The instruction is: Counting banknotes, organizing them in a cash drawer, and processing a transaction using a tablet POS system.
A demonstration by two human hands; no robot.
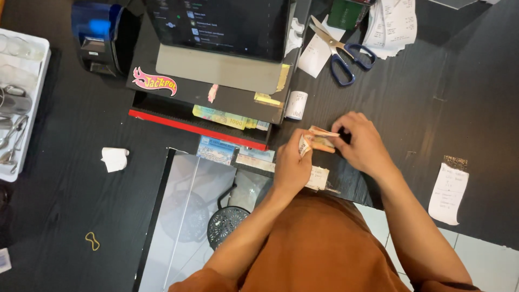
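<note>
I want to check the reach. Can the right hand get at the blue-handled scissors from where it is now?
Probably yes. The scissors lie uncovered on the black counter, beyond the right hand, with bare surface between. But that hand now holds banknotes together with the left hand.

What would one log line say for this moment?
left hand: holds banknotes | right hand: on same banknotes | nearby: scissors, open cash drawer
</note>
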